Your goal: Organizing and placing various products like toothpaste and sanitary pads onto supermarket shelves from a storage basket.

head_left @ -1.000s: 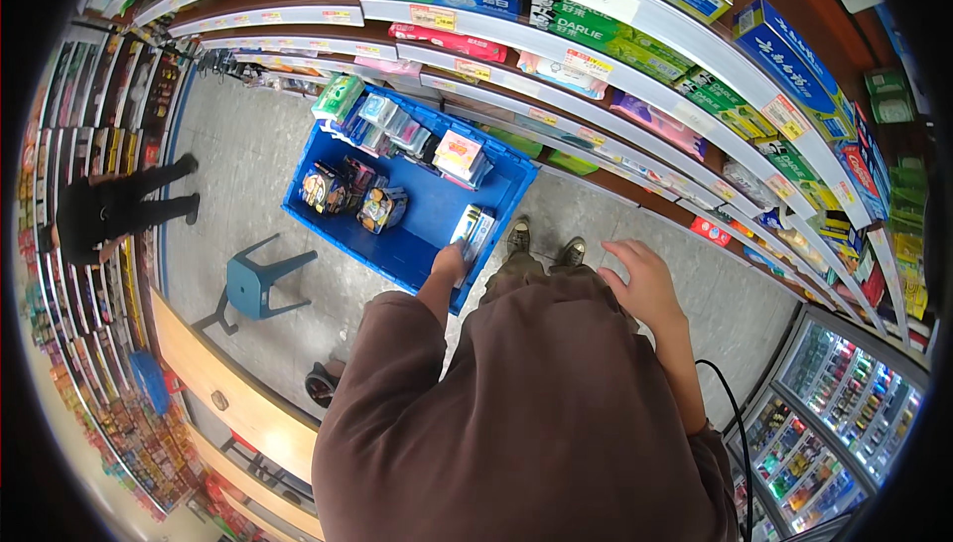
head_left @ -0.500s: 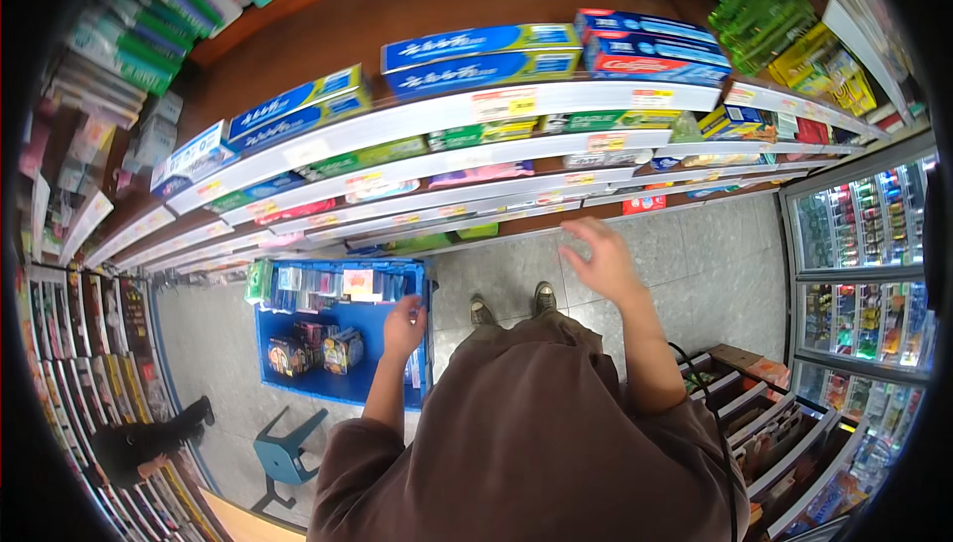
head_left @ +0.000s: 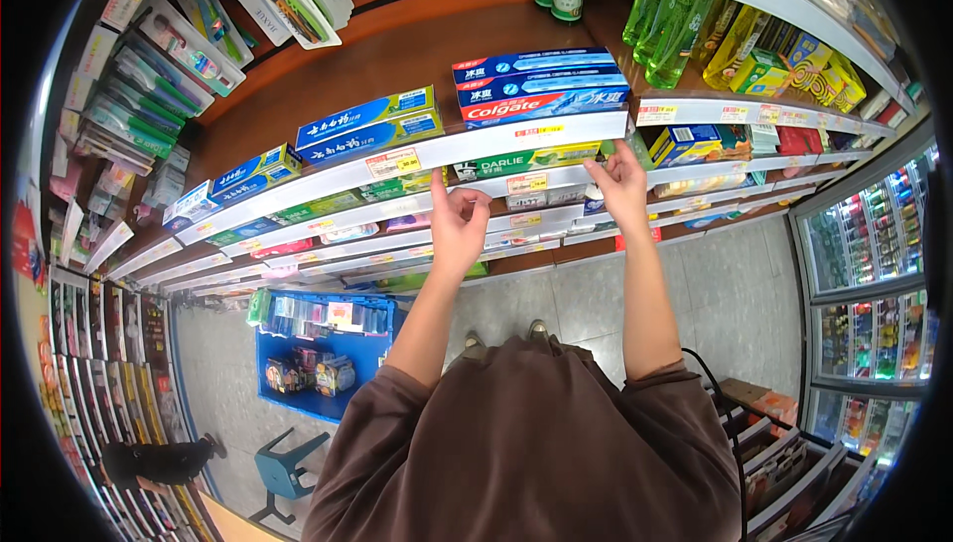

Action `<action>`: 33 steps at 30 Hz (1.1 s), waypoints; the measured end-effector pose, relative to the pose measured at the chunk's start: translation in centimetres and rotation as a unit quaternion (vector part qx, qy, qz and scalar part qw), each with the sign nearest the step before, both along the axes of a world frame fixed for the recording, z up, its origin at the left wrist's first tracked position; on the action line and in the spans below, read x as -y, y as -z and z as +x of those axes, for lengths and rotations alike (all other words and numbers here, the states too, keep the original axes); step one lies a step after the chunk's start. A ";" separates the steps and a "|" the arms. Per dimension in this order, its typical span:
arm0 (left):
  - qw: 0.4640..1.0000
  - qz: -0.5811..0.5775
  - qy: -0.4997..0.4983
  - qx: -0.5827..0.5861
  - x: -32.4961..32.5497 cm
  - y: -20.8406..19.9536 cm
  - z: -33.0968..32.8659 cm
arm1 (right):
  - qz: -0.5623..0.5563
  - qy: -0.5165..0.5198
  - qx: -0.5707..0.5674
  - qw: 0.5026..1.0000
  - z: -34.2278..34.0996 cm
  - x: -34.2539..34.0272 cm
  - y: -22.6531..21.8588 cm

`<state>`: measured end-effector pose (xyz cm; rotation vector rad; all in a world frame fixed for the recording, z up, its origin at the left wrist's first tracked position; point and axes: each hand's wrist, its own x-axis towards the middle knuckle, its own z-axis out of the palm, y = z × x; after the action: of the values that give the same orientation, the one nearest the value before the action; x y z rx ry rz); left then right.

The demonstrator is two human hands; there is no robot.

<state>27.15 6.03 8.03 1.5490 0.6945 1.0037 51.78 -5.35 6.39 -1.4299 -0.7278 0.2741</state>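
Observation:
Both my hands reach to the second shelf level, at the two ends of a green and yellow toothpaste box [head_left: 528, 161] under the top shelf's white front edge. My left hand [head_left: 459, 226] is at the box's left end, index finger pointing up and thumb apart. At the right end is my right hand [head_left: 621, 188], its fingers raised and spread a little. I cannot tell whether the fingertips touch the box. Directly above lies a stack of blue and red toothpaste boxes [head_left: 541, 93]. Blue and yellow toothpaste boxes [head_left: 367, 130] lie to its left.
Green bottles [head_left: 675, 31] stand at the shelf's right. Packaged toothbrushes [head_left: 184, 41] hang at the left. A blue crate [head_left: 298, 398] with packaged goods is on the floor, near a stool [head_left: 286, 471]. Drinks fridges [head_left: 874, 234] line the right. Another person [head_left: 164, 461] is far left.
Both my hands have moved up and forward to the shelf, the left also rightward from beside the crate. My view has shifted, and I am closer to the shelf.

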 end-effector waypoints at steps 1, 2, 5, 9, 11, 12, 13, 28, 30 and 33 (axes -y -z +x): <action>1.000 0.004 -0.006 0.000 0.0 -0.2 0.5 | 0.004 -0.006 0.000 1.000 0.3 -0.4 -0.1; 1.000 0.006 -0.014 -0.001 0.0 -0.4 1.0 | -0.020 -0.022 0.013 0.999 0.6 -0.6 -0.1; 1.000 0.015 -0.019 0.014 -0.6 -0.8 1.7 | -0.025 -0.040 0.032 0.998 0.5 -1.3 -1.0; 1.000 0.000 -0.028 0.013 -0.3 -0.8 1.8 | -0.024 -0.029 0.069 0.997 0.3 -0.9 -1.1; 0.998 -0.006 -0.044 0.036 0.8 -0.9 1.6 | 0.014 0.032 0.106 0.994 -0.3 -0.1 -1.0; 0.998 0.009 -0.060 0.016 1.6 -1.0 1.2 | 0.017 0.043 0.113 0.992 -0.4 0.3 0.3; 0.997 0.023 -0.078 -0.005 2.4 -1.0 0.7 | 0.017 0.041 0.114 0.993 -1.2 0.8 0.5; 0.955 -0.217 -0.127 0.156 7.9 0.9 -4.2 | 0.232 -0.040 -0.358 0.904 -10.1 6.8 -1.2; 0.944 -0.255 -0.106 0.179 7.2 -1.5 -5.5 | 0.261 -0.155 -0.396 0.866 -10.7 6.8 -2.9; 0.959 -0.240 0.027 0.147 4.9 0.1 -10.1 | 0.070 -0.146 -0.391 0.906 -11.0 5.6 -2.2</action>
<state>17.02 1.16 7.97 0.9687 0.6239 0.9162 40.74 -10.97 8.60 -0.9419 -0.2765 0.9473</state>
